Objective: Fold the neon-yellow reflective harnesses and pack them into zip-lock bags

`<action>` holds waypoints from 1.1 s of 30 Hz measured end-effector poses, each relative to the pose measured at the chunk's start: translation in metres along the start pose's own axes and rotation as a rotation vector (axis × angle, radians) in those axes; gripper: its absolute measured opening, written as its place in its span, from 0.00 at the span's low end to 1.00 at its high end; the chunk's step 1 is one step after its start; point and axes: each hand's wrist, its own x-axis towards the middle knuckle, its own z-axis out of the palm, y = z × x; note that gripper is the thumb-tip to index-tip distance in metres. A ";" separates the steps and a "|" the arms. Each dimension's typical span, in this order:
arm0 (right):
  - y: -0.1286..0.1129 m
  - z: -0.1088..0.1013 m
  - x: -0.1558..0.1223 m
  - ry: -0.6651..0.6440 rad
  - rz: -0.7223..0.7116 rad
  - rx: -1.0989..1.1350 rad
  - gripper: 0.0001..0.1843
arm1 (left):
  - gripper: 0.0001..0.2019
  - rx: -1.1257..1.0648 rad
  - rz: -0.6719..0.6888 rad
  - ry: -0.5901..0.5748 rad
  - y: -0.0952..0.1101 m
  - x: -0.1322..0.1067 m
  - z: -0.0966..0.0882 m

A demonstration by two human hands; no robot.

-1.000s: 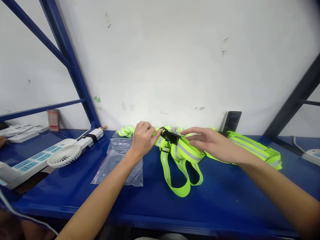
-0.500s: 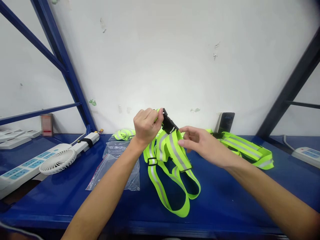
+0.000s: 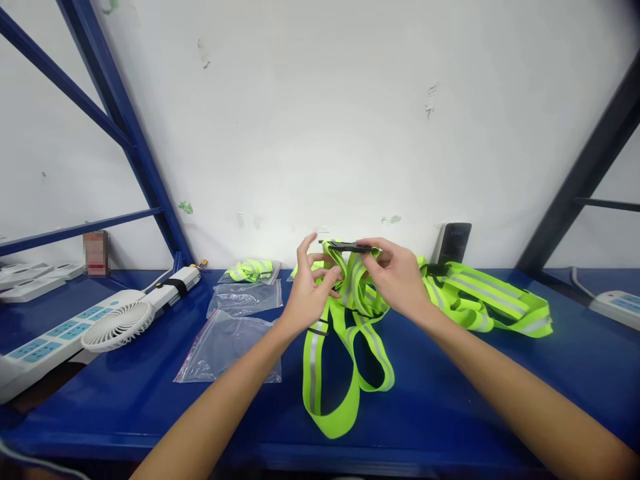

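Both hands hold up a neon-yellow reflective strap harness (image 3: 345, 347) above the blue shelf (image 3: 450, 400). My right hand (image 3: 397, 277) pinches its black buckle (image 3: 350, 247) at the top. My left hand (image 3: 313, 290) grips the straps just below and left of the buckle, with its upper fingers partly spread. Long loops of the harness hang down and rest on the shelf surface. Behind my right hand a second heap of the same yellow straps (image 3: 490, 297) lies on the shelf.
Clear zip bags (image 3: 230, 337) lie left of the harness, one bagged yellow strap (image 3: 251, 270) by the wall. A white fan (image 3: 117, 325) and power strips (image 3: 45, 340) sit far left, a dark device (image 3: 453, 243) leans on the wall. Blue rack posts stand at both sides.
The buckle passed from my left hand's grip to my right hand's pinch and now lies flat. My left hand dropped to the straps below it. The harness loops shifted slightly left.
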 end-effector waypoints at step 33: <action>-0.063 -0.065 0.039 -0.277 -0.463 -0.114 0.17 | 0.32 -0.053 -0.018 -0.414 0.072 0.042 -0.035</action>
